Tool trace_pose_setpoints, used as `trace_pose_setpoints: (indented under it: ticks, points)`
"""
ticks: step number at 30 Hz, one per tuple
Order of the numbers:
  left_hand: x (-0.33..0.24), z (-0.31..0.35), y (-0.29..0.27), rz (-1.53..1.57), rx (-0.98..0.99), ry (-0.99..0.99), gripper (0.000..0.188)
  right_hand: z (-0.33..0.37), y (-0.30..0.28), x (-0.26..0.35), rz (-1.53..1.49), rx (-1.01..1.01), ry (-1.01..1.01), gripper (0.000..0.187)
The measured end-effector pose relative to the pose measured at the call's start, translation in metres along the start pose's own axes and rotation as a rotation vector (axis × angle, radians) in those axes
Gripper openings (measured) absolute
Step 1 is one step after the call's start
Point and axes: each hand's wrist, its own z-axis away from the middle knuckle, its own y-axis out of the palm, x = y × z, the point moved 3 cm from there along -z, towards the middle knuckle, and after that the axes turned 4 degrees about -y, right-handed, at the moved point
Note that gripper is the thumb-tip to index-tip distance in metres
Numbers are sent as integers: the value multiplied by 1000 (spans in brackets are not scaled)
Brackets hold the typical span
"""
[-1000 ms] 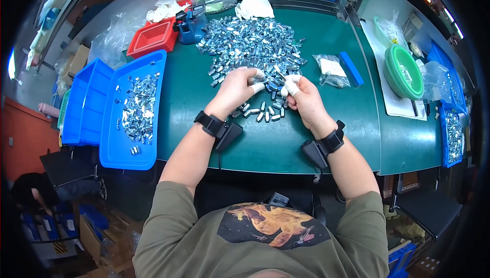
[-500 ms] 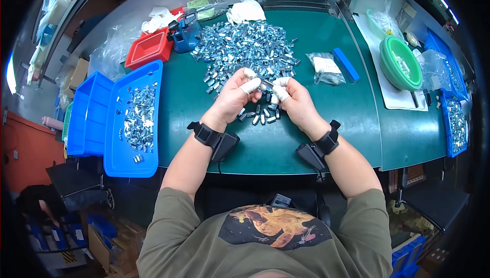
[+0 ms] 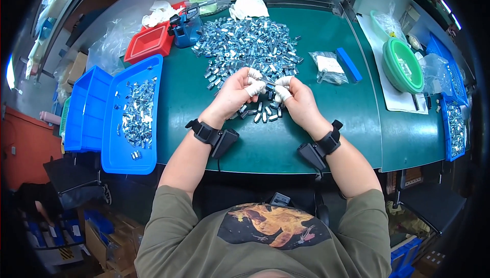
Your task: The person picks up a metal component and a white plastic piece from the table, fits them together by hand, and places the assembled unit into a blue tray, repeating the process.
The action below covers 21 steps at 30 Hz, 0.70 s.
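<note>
My left hand (image 3: 237, 90) and my right hand (image 3: 300, 100) meet over the near edge of a heap of small shiny metal pieces (image 3: 247, 43). White coverings wrap several fingertips on both. Pinched between the two sets of fingertips is a small metal piece (image 3: 267, 82), mostly hidden by the fingers. Just below my hands, several loose metal pieces (image 3: 264, 115) lie on the green tabletop (image 3: 245, 150). A black strap with a box sits on each wrist.
At left, a blue tray (image 3: 109, 145) holds more metal pieces beside a blue bin (image 3: 84, 109). Behind stand red trays (image 3: 148, 44) and a blue container (image 3: 187, 32). To the right lie a plastic bag (image 3: 329, 67), a blue bar (image 3: 349, 65) and green bowls (image 3: 390, 69).
The view has shifted slightly. Both hands stay together at the same spot, and the piece between the fingertips is more hidden than before.
</note>
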Motion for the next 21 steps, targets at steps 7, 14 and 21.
trace_pose_setpoints:
  ticks: [7,14,21]
  points:
    - [7,-3,-1,57,-15,9,13,0,-1,-3,73,-21,-40,9]
    - [6,4,-4,-197,32,140,16,1,-6,6,-123,171,249,16]
    - [2,4,2,-94,-20,141,15,3,-1,5,-171,168,275,17]
